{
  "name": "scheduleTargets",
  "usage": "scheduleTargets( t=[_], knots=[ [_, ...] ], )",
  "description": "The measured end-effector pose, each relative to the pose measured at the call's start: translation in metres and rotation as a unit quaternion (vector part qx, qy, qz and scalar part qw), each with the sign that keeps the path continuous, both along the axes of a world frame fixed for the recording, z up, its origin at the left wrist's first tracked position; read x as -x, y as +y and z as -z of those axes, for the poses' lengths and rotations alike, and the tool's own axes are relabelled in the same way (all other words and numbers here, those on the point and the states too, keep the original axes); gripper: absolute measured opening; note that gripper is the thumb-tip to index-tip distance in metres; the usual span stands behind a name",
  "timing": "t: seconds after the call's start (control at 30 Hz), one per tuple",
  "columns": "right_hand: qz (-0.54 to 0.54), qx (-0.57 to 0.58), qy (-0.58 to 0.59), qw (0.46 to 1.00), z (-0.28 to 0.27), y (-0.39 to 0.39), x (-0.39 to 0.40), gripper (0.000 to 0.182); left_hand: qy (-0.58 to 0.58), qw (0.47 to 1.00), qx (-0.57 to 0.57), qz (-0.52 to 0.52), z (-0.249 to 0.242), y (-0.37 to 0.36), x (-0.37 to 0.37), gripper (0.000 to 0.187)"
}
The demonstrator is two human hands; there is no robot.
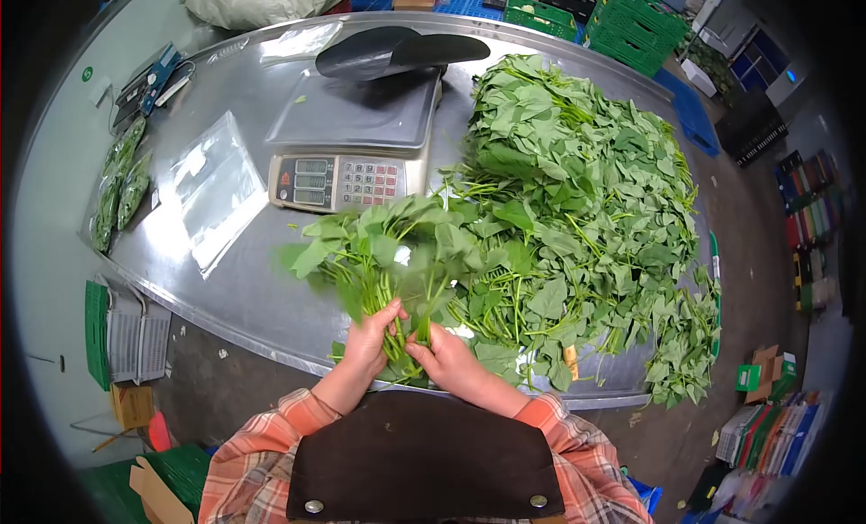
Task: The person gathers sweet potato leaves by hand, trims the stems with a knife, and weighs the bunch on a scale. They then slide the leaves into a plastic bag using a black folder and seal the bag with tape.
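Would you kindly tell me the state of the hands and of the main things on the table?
Left hand: closed around the stems of a bunch.
Leafy bunch: held, leaves fanned out, partly blurred.
Right hand: closed on stems.
Pile of greens: loose, heaped, spilling over the edge of the table.
Scale display: reading too small to tell.
Clear plastic bags: lying flat.
Filled bags: packed with greens, lying down.
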State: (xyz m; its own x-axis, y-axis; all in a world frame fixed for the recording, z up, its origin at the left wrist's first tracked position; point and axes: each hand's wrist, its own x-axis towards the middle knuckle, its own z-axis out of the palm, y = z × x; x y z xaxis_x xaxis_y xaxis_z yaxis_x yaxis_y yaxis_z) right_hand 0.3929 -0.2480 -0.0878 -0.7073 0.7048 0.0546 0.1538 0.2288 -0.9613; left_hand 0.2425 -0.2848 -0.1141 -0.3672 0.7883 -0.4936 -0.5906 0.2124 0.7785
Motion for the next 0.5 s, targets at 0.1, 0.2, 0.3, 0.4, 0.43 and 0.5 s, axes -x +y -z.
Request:
scheduleTargets(
  t=[0.1, 0.2, 0.3, 0.4, 0.43, 0.5],
  knots=[
    [-0.002, -0.050, -0.040, 0.998, 0.016, -0.008, -0.010, 0.016, -0.055, 0.997, 0.046, -0.008, 0.015, 0.002, -0.006, 0.010],
    [-0.035, -0.090, -0.106, 0.990, 0.035, -0.013, -0.025, 0.018, -0.077, 0.995, 0.062, 0.011, 0.018, 0.003, -0.014, 0.012],
    [-0.081, -0.076, -0.169, 0.979, 0.047, -0.029, -0.044, 0.019, -0.014, 0.990, 0.120, 0.070, 0.017, 0.006, -0.018, 0.015],
    [-0.158, 0.128, -0.138, 0.969, 0.004, -0.022, -0.038, 0.022, -0.072, 0.986, 0.123, -0.081, 0.062, 0.027, 0.009, 0.016],
    [-0.122, 0.176, 0.070, 0.974, 0.008, -0.034, -0.046, 0.020, -0.052, 0.986, 0.089, -0.132, 0.037, 0.035, 0.014, 0.013],
    [-0.012, -0.144, 0.111, 0.983, 0.019, -0.015, -0.056, 0.027, 0.012, 0.992, -0.016, -0.126, 0.004, 0.040, 0.024, 0.017]
  ],
)
